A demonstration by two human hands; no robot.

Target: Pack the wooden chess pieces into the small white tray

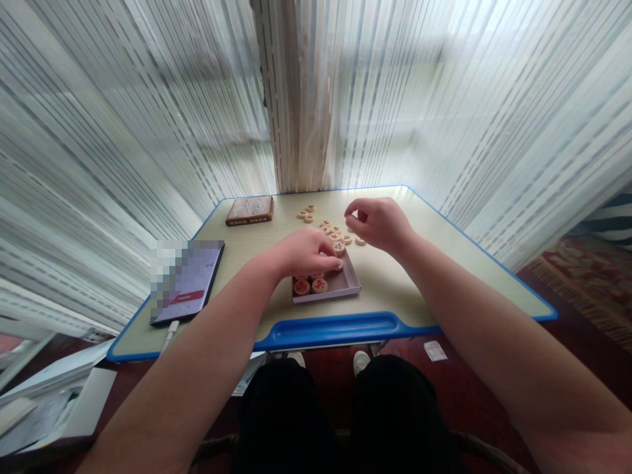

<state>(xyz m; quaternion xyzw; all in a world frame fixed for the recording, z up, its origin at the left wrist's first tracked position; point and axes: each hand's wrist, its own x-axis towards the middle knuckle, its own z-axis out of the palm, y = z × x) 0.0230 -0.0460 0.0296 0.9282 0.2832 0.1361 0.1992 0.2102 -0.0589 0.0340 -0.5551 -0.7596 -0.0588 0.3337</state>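
My left hand (311,253) reaches over a shallow pale box (351,288), its fingers closed at a round wooden Chinese chess piece (338,249). Inside the box, at its near left, lie pieces with red characters, among them a red-marked piece (319,286); my hand covers part of that row. My right hand (379,222) hovers above the table, right of the loose pieces, with fingers curled toward the thumb. What they hold, if anything, cannot be made out. Several dark-marked pieces (335,237) are scattered between and beyond my hands.
A brown patterned box (250,210) stands at the back left of the blue-edged table (444,283). A tablet (197,276) with a white cable (170,334) lies at the left edge. A blue tray groove (336,327) runs along the front. Striped curtains (385,99) hang behind.
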